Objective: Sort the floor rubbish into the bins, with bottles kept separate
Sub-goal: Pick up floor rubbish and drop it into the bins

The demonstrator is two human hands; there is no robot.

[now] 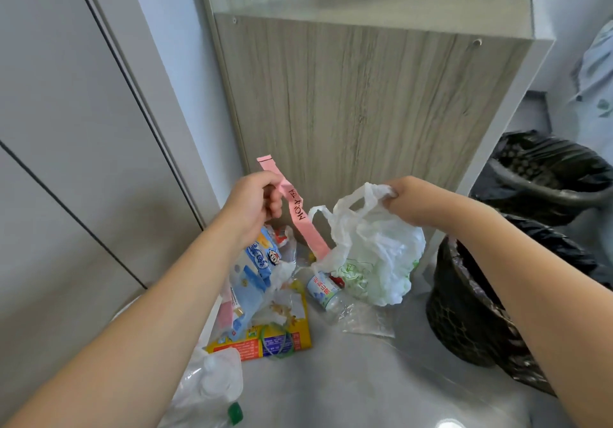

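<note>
Domestic interior, corner of a home. Wood-grain cabinet (358, 109) just beyond the fingers (273, 200); pale panelled door (66, 122) to their left; two bins with black liners (544, 169) to their right. Household packaging lies on the grey floor (348, 378) below.

Crinkled translucent plastic bag (371, 255), matt pink paper strip (300, 210), wood-grain cabinet panel (365, 112), glossy black bin liners (547, 162)

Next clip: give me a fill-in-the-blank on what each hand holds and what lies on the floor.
1. The left hand grips a ____ paper strip.
2. The right hand holds a white plastic ____ by its handles.
3. The bottle beside the yellow box lies on the ____.
4. The bin nearest the right forearm has a ____ liner.

Missing: pink; bag; floor; black
</note>
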